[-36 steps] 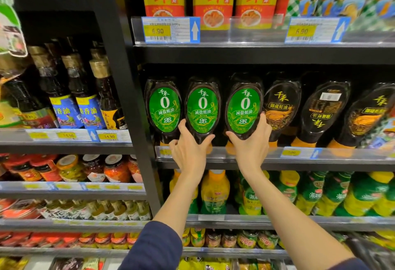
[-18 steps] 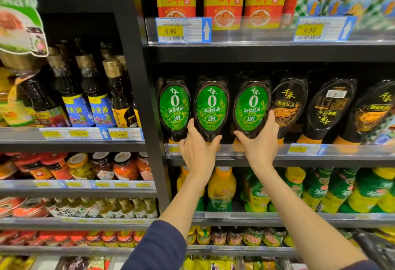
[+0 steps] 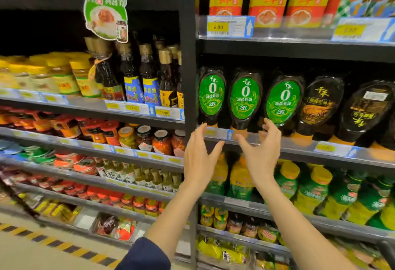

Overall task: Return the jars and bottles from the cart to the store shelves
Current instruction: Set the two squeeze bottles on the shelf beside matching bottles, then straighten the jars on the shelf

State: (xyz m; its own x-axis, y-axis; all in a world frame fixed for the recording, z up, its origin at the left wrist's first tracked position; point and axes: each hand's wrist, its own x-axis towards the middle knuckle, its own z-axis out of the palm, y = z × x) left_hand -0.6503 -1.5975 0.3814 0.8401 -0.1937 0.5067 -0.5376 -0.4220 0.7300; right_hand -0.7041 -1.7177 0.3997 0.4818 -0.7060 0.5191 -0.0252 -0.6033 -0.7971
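Note:
Three dark squeeze bottles with green oval labels stand cap-down in a row on the shelf (image 3: 299, 149): the left one (image 3: 211, 96), the middle one (image 3: 244, 98) and the right one (image 3: 282, 102). My left hand (image 3: 199, 158) hovers open just below and in front of the shelf edge, fingers spread, holding nothing. My right hand (image 3: 264, 152) is open too, its fingertips close to the base of the right green-label bottle, apart from the middle bottle.
Black-and-gold label squeeze bottles (image 3: 320, 107) stand to the right. A black upright post (image 3: 189, 77) splits the shelving. Sesame oil bottles (image 3: 149, 77) and red jars (image 3: 160, 141) fill the left bay. Yellow-green bottles (image 3: 314, 188) sit one shelf below. A dark cart handle (image 3: 386, 252) shows at bottom right.
Both hands have let go of the middle green-label bottle and drawn back and down from the shelf, fingers spread. The view has swung left, showing more of the left bay.

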